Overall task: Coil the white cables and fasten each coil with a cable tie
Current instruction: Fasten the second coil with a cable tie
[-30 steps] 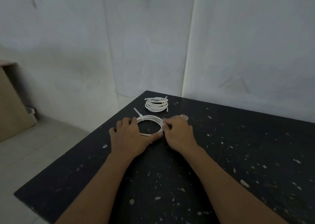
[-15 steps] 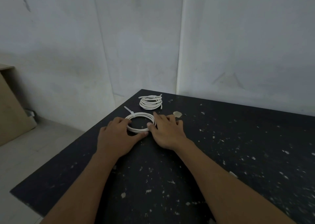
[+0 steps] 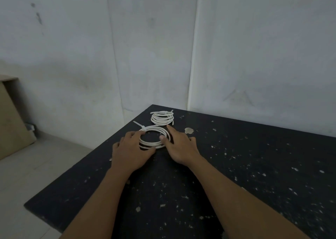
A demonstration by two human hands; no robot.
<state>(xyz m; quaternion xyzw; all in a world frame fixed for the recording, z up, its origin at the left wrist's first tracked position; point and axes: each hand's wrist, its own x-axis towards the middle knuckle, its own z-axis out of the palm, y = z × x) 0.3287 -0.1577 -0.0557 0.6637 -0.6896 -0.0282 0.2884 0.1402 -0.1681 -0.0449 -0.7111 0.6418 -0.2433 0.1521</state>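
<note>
A black tabletop speckled with pale chips [image 3: 236,166] fills the lower right of the frame, its far corner pointing toward the centre. On it, just left of centre, lies a flat round coil of white cable [image 3: 154,137]. A white plastic cable tie [image 3: 139,125] is fastened on the coil's upper left edge, its free tail sticking out toward the upper left.

The left hand [image 3: 130,152] lies palm down at the coil's left side, fingers spread and nearly straight; the fingertips rest on the coil's left rim and the thumb reaches along its lower edge. The right hand [image 3: 179,146] lies palm down at the coil's right side, fingers extended and flat, the index finger pointing toward the upper left past the rim and the thumb tip pressing on the right part of the loops. Neither hand curls round the cable.

Just above this coil, near the table's far corner, sits a 2nd, smaller coil of white cable [image 3: 162,118], apart from both hands, though the right index fingertip comes close to it.

A pale wall [image 3: 145,47] fills the upper frame, a brown cardboard sheet [image 3: 11,118] leans at the left edge, and a grey floor [image 3: 36,166] shows at lower left.
</note>
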